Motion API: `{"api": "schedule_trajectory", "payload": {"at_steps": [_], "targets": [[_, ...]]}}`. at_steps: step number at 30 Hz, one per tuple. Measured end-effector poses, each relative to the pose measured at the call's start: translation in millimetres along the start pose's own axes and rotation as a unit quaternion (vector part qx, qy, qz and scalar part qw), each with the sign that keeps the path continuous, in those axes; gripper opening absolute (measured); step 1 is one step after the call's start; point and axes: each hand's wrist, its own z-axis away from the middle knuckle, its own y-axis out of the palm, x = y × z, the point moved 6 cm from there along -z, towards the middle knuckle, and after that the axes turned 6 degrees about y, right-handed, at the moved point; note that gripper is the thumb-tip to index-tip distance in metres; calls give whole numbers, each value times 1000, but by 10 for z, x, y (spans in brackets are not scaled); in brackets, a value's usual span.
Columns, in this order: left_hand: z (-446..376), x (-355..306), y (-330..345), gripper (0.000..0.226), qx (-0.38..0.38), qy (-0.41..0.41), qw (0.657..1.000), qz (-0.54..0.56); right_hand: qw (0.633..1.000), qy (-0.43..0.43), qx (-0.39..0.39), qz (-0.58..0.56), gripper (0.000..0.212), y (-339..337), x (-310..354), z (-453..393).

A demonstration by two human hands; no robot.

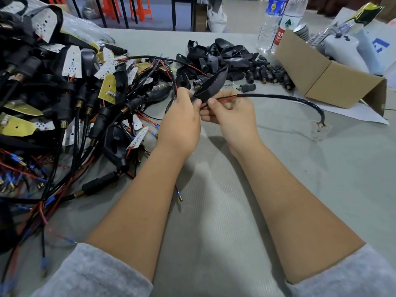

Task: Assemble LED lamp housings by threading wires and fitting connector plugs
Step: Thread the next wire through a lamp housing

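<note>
My left hand [182,118] grips the narrow end of a black lamp housing [211,85], which is tilted up and to the right above the table. My right hand [231,110] pinches the thin red and black wires [225,99] right at the housing's mouth. Those wires come out of a black sheathed cable [285,97] that arcs to the right and ends in a small white LED board [319,130] lying on the table. How far the wires reach inside the housing is hidden.
A big tangle of wired housings, LED boards and plugs [64,99] fills the left side. Empty black housings [222,54] and connector plugs [270,73] lie at the back. A cardboard box [325,80], water bottles [276,22] and a white bag stand at the right.
</note>
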Motion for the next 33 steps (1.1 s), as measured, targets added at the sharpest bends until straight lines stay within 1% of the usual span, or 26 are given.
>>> {"api": "schedule_trajectory", "payload": {"at_steps": [1, 3, 6, 9, 13, 15, 17, 18, 20, 21, 23, 27, 30, 33], "targets": [[-2, -4, -5, 25, -3, 3, 1000, 2, 1000, -2, -4, -20, 10, -17, 8, 1], [0, 1, -6, 25, -7, -1, 1000, 11, 999, -5, 13, -41, 13, -7, 18, 13], [2, 32, -15, 26, -20, -25, 999, 39, 998, -14, 47, -35, 21, 35, 38, 24], [1, 56, -20, 25, -30, -48, 997, 61, 999, -18, 47, -12, 18, 38, 57, 31], [-11, 58, -15, 23, -21, -60, 993, 101, 999, 0, 33, -29, 14, 22, 39, 37], [-18, 45, -19, 18, -12, -65, 990, 128, 999, 1, 30, -32, 13, 19, 58, 49], [-20, 76, -27, 9, -25, -100, 975, 196, 999, -5, 32, -37, 15, 36, 92, 66], [-16, 114, -29, 6, -38, -131, 959, 248, 999, -8, 26, -45, 16, 36, 107, 72], [-5, 193, -33, 11, -66, -183, 915, 354, 997, -10, -4, -75, 14, -4, 131, 64], [-4, 229, -43, 15, -75, -191, 904, 375, 996, -14, -20, -85, 12, -40, 147, 55], [-4, 270, -70, 21, -74, -180, 912, 362, 997, -25, -41, -67, 11, -108, 180, 45], [1, 222, -51, 28, -40, -151, 926, 345, 997, -47, -57, 11, 13, -151, 215, 50], [7, 143, -16, 32, -15, -137, 925, 353, 996, -53, -67, 26, 12, -154, 206, 48], [19, 80, -17, 33, -9, -126, 922, 365, 997, -44, -58, 21, 15, -139, 177, 44]]}}
